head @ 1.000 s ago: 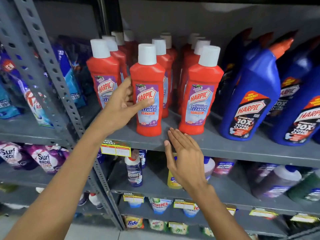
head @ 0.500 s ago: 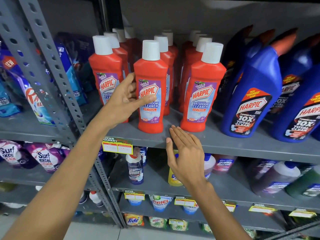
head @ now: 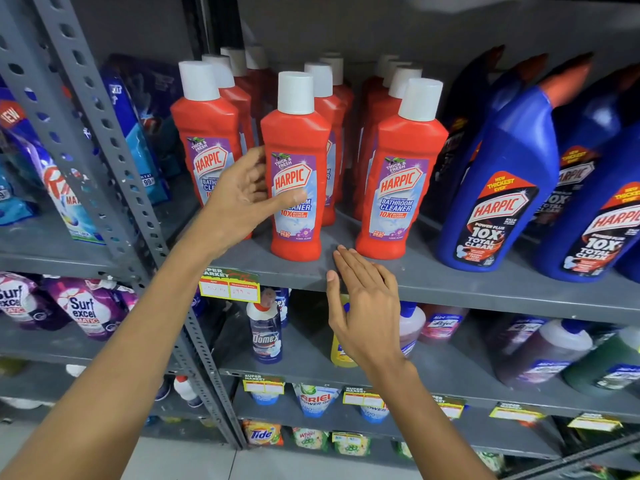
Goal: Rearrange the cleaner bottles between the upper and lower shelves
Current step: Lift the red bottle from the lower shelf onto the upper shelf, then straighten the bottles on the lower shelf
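Note:
Several red Harpic bathroom cleaner bottles with white caps stand in rows on the upper shelf [head: 450, 285]. My left hand [head: 239, 199] wraps the front middle red bottle [head: 298, 133], thumb across its label and fingers at its left side; the bottle stands upright on the shelf. My right hand [head: 363, 306] is flat with fingers apart, its fingertips at the upper shelf's front edge between the middle bottle and the right red bottle [head: 405, 161]. On the lower shelf [head: 311, 362] stand a Domex bottle [head: 266, 334] and a yellow bottle [head: 337, 355], which is partly hidden by my right hand.
Large blue Harpic bottles [head: 498, 188] crowd the upper shelf's right side. A perforated grey upright [head: 114, 188] borders the bay on the left, with detergent pouches [head: 86, 306] beyond it. Dark and green bottles [head: 554, 351] lie at the lower shelf's right.
Both hands hold nearly the same places. My right hand's fingertips have crept slightly up onto the upper shelf's edge, and the view has shifted a little.

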{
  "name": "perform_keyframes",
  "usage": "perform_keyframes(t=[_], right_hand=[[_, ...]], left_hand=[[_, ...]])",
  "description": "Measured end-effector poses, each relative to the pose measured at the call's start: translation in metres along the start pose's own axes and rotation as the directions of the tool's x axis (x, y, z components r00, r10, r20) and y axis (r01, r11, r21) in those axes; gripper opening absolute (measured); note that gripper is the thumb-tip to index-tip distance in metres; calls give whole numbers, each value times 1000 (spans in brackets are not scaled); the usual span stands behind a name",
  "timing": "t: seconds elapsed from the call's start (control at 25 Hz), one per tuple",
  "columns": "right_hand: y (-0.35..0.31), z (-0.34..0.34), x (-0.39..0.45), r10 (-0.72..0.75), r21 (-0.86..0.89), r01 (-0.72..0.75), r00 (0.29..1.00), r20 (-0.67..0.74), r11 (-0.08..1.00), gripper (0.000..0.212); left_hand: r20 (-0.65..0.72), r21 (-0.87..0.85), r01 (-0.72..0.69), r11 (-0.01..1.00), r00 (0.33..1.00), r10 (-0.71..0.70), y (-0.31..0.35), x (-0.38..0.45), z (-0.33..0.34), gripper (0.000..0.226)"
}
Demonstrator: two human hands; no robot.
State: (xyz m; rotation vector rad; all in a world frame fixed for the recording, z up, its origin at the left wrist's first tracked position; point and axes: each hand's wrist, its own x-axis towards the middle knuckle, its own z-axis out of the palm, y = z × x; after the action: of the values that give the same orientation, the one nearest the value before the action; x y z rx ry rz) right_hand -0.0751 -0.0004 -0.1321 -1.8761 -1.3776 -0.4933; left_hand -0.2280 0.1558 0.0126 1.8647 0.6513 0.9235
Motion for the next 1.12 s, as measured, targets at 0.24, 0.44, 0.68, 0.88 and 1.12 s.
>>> perform_keyframes(t=[0.24,0.44,0.68,0.88,1.12], right_hand=[[13,-16,-9,-119,151,111,992,42,982,41],[62,-34,-75,-22,400,70,992,-123,914,30],[196,-41,-161,387,225,-417,907,164,881,35],[304,-11,-216,566,-96,-579,728,386,810,71],[367,14,-243,468,-246,-399,742,479,884,81]], left_hand=[[-456,-37,-64,997,889,40,-18,-87,34,68],[-385,-11,145,989,912,-138,-87,-175,144,22],[-43,56,318,947,948,-316,-136,-152,259,53],[-108,171,418,892,908,-405,-161,-122,319,79],[-173,62,516,854,849,-500,-174,-115,332,43]])
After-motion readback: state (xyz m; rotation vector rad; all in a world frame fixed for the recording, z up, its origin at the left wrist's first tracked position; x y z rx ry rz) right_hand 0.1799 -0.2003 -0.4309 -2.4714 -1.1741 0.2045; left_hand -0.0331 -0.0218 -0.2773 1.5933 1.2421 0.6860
